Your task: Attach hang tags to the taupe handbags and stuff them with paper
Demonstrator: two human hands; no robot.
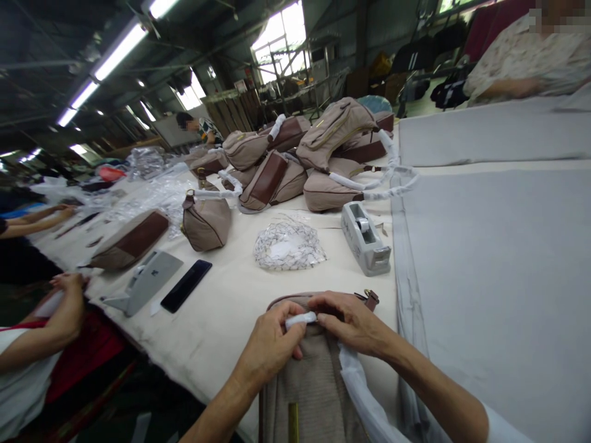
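A taupe handbag (309,381) lies at the table's near edge in front of me. My left hand (270,344) and my right hand (353,320) both pinch a small white foam wrap (300,319) at the bag's top edge, fingers closed on it. A long strip of white wrap (364,387) trails down under my right wrist. A brown strap tab with a brass ring (369,298) sticks out beside my right hand.
A grey tape dispenser (364,237) and a bundle of patterned plastic (289,246) lie just beyond. A pile of finished bags (318,160) sits farther back. A black phone (186,285) and another dispenser (148,280) lie left. Grey felt sheets (498,258) cover the right. Other people work at left and far right.
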